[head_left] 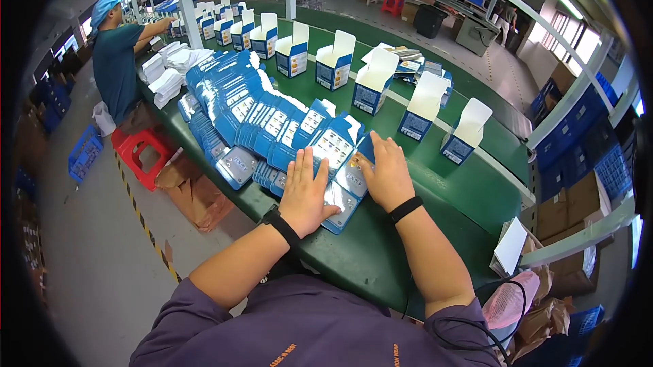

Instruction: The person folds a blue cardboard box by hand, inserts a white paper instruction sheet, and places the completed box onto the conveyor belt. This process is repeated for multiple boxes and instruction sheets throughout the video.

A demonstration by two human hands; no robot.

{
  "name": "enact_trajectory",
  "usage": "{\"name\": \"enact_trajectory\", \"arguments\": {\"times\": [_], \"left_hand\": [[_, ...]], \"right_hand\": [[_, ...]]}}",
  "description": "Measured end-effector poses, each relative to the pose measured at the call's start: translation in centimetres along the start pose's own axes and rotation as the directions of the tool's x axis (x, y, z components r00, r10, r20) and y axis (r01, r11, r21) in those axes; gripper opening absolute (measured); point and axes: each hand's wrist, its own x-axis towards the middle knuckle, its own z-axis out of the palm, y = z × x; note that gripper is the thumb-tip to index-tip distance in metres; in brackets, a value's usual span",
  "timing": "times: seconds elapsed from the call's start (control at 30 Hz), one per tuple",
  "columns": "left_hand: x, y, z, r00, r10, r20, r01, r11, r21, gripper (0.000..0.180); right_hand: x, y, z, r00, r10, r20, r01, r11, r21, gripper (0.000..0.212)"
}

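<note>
Many flattened blue-and-white cartons [272, 122] overlap on the green worktop [442, 193], beyond and left of the left hand [305, 193], which I see laid flat upon the nearest ones, fingers extended and released. The right hand [389, 175] rests, fingers bent, at the right edge of these cartons; whether it grips one, I cannot tell remotely. Rightward and beyond it stand two open boxes [415, 125].

Red stool [127, 141] near blue crate [85, 154]; black bin [430, 21]
</note>
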Motion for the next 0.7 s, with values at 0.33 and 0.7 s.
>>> {"name": "enact_trajectory", "arguments": {"times": [0.33,0.7], "left_hand": [[0.6,5.1,-8.1,0.988,0.06,-0.145,-0.135,0.8,-0.585,0.106],[0.0,7.6,-3.8,0.972,0.159,-0.174,-0.189,0.082,-0.979,0.091]], "right_hand": [[-2.7,-5.9,-9.7,0.815,-0.293,-0.501,0.519,0.753,0.405,0.069],[-5.7,-9.8,-10.2,0.934,0.158,-0.32,0.253,0.342,0.905,0.093]]}}
